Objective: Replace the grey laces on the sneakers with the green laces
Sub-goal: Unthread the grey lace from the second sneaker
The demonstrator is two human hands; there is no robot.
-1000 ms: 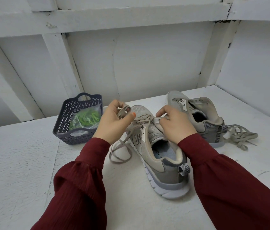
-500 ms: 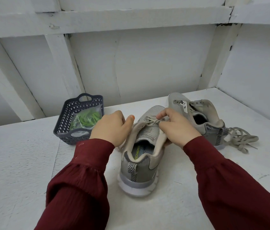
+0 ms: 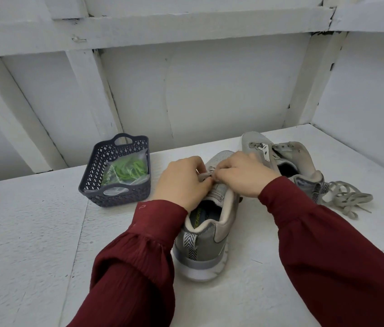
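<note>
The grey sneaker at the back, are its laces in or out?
Out. The far grey mesh sneaker shows bare eyelets, and a loose pile of grey laces lies on the white table beside its heel.

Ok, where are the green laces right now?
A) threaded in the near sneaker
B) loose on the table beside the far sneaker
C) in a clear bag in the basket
C: the green laces lie bagged inside the basket, not yet on either sneaker.
</note>
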